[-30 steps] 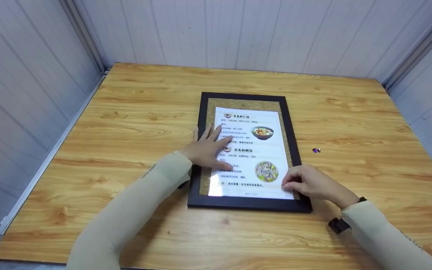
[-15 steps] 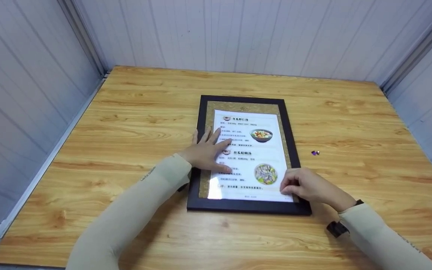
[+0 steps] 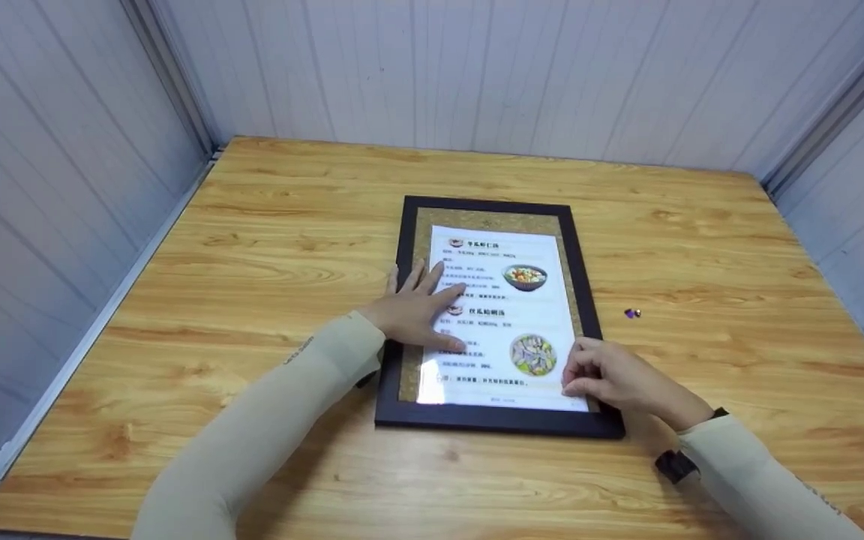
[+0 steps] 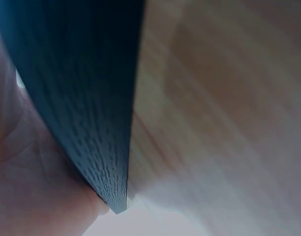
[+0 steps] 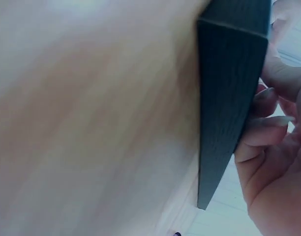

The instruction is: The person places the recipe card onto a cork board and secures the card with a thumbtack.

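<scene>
A black-framed cork board (image 3: 499,424) lies flat on the table with a printed recipe sheet (image 3: 492,360) over its cork. My left hand (image 3: 413,311) rests on the sheet's left side, fingers spread and straight, the wrist over the left frame bar (image 4: 91,108). At the sheet's lower right corner, my right hand (image 3: 604,371) bends its fingers, with thumb and index tips close together on the paper. I cannot tell what lies between those tips. In the right wrist view, its curled fingers (image 5: 266,135) show beside the frame's outer edge (image 5: 226,98).
Two tiny shiny pieces, purple and gold (image 3: 632,313), lie on the wooden table (image 3: 282,247) right of the board. A small spot (image 3: 487,223) shows on the cork above the sheet. Pale panel walls (image 3: 432,75) border the table behind and at both sides.
The whole head view has shifted slightly, so the table and board sit lower in it. Both hands keep their places on the sheet; the right fingers have moved only slightly.
</scene>
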The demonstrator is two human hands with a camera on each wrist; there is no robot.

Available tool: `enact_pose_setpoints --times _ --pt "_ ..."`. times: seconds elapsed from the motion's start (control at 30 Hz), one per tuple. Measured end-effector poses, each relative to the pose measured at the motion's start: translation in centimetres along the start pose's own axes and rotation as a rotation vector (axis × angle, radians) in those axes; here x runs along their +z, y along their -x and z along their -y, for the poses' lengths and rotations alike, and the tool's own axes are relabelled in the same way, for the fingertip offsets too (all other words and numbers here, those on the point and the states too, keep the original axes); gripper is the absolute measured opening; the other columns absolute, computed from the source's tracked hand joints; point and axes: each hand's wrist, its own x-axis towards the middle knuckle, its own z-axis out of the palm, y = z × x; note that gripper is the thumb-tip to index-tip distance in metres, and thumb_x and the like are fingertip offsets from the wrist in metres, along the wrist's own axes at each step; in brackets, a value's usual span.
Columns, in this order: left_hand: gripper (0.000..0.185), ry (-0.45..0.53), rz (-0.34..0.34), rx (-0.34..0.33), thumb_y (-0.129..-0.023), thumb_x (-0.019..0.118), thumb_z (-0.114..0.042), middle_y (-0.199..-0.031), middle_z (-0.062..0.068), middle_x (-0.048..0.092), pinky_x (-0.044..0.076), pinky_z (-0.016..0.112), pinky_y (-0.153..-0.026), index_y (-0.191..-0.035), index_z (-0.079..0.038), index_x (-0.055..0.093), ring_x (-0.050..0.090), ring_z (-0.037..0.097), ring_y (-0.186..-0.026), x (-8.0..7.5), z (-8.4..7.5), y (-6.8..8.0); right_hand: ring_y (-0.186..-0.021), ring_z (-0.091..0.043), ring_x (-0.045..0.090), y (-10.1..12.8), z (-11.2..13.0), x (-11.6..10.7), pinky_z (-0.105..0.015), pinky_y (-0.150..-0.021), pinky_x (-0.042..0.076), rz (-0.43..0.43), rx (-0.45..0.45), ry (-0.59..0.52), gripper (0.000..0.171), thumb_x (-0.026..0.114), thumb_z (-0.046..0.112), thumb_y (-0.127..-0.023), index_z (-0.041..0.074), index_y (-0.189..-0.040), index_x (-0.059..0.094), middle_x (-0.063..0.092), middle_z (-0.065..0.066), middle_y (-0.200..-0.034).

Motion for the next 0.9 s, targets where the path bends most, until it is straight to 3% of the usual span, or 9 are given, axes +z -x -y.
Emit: enact_pose_setpoints --times 0.3,0.5,0.63,0.77,0.9 --pt "0.102 0.008 0.013 -0.004 -0.063 0.042 -0.085 -0.15 0.01 -0.011 -0.014 0.059 -0.098 -0.146 -0.035 0.01 -0.016 0.035 -0.133 -0.1 -0.1 -0.1 -0.069 -0.007 0.047 0.0 0.2 0.3 -0.023 -0.061 0.041 -0.035 -0.035 0.017 0.009 0.071 0.02 -0.078 0.022 -0.07 0.067 0.048 0.009 -0.076" --pt "0.102 0.012 0.016 0.001 -0.063 0.042 -0.084 -0.15 0.01 -0.012 -0.014 0.059 -0.098 -0.146 -0.035 0.009 -0.016 0.036 -0.133 -0.1 0.0 -0.1 -0.07 -0.009 0.05 -0.2 -0.2 -0.2 -0.023 -0.061 0.042 -0.02 0.007 -0.083 0.007 0.07 0.021 -0.08 0.019 -0.074 0.067 0.054 0.008 -0.077" --pt "0.102 0.009 0.019 0.005 -0.063 0.042 -0.084 -0.15 0.009 -0.012 -0.013 0.06 -0.098 -0.146 -0.035 0.008 -0.016 0.035 -0.133 -0.1 0.0 -0.1 -0.068 -0.011 0.053 -0.4 -0.9 -1.2 -0.024 -0.057 0.045 -0.114 0.035 -0.116 0.007 0.068 0.021 -0.082 0.014 -0.083 0.067 0.059 0.005 -0.078" --pt "0.102 -0.005 0.016 -0.008 -0.063 0.042 -0.084 -0.15 0.009 -0.011 -0.012 0.059 -0.099 -0.145 -0.036 0.008 -0.015 0.035 -0.133 -0.2 0.0 -0.1 -0.068 -0.013 0.055 -0.5 -1.6 -2.4 -0.024 -0.056 0.045 -0.252 0.119 -0.071 0.012 0.068 0.023 -0.082 0.012 -0.088 0.068 0.062 0.005 -0.078" --pt "0.102 -0.017 0.022 -0.012 -0.062 0.041 -0.085 -0.151 0.009 -0.01 -0.011 0.059 -0.099 -0.145 -0.036 0.009 -0.014 0.035 -0.133 -0.3 0.0 -0.2 -0.067 -0.013 0.054 -0.3 -2.4 -3.4 -0.023 -0.053 0.044 -0.309 0.172 -0.013 0.016 0.069 0.024 -0.081 0.011 -0.09 0.069 0.062 0.005 -0.078"
